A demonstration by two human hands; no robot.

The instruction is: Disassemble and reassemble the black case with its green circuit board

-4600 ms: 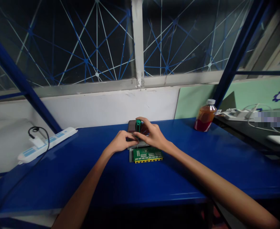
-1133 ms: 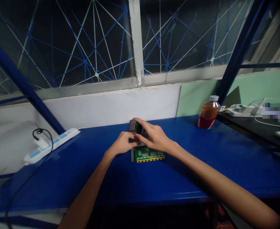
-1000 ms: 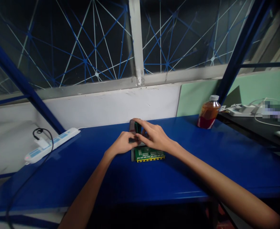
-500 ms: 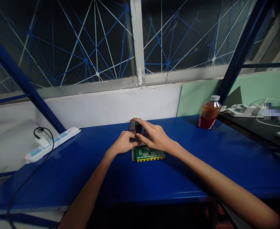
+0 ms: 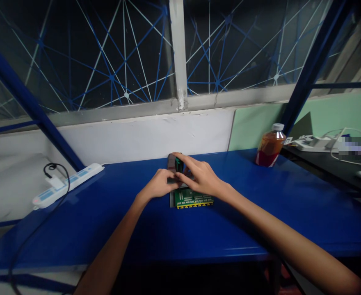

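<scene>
A green circuit board (image 5: 194, 198) with a yellow front edge lies on the blue table in front of me. It rests over a flat grey-brown piece (image 5: 171, 160) that shows at its left and behind it. My right hand (image 5: 202, 177) arches over the board, thumb and forefinger round a small dark green part (image 5: 178, 164) that stands upright. My left hand (image 5: 159, 183) is at the board's left side, its thumb and fingers closing in on the same spot. Their tips meet the right thumb there, and what they pinch is hidden.
On the blue table (image 5: 122, 229), a white power strip (image 5: 76, 182) with a black cable (image 5: 68, 180) lies at the left. A bottle of amber drink (image 5: 270, 145) stands at the back right. Beyond it, a black surface (image 5: 325, 170) carries white cables and plugs. A wall and windows close off the back.
Both hands stay almost where they were at the board. A little more of the dark green part shows between the right fingers. The view has shifted very slightly.
</scene>
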